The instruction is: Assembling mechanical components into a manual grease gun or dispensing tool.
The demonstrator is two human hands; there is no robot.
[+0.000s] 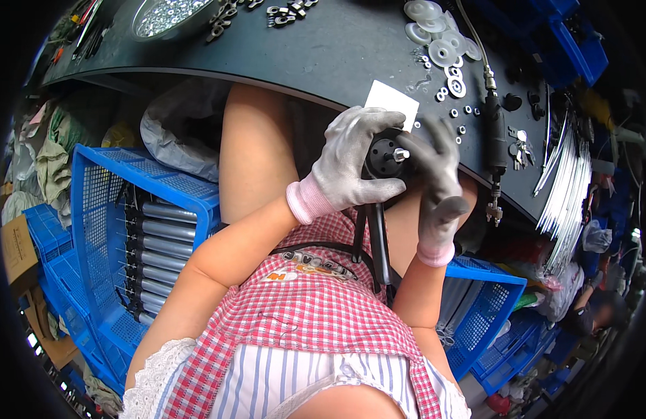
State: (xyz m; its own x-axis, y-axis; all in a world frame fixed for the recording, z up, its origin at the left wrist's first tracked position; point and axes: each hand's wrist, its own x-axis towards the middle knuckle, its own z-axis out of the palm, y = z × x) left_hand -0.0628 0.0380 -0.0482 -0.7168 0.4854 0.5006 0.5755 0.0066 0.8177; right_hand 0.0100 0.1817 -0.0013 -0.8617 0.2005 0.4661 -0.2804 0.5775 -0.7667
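Note:
My left hand (354, 157), in a grey-white glove with a pink cuff, is curved around a black round part (383, 162). A short silver stud (401, 155) sticks out of its face, which has small holes around the middle. Below it a black tube (379, 241) runs down over my apron between my thighs. My right hand (438, 167), gloved alike, is beside the stud, fingers spread and smeared by motion; nothing shows in it. Whether a fingertip touches the stud, I cannot tell. Behind my left fingers a white square card (392, 103) lies at the bench edge.
The dark bench (288, 63) holds a bowl of small metal parts (168, 15), translucent discs (441, 52), an air tool (495, 133) with a hose, and metal rods (570, 181). Blue crates (85, 223) with silver cylinders (166, 241) stand left; another blue crate (487, 314) stands right.

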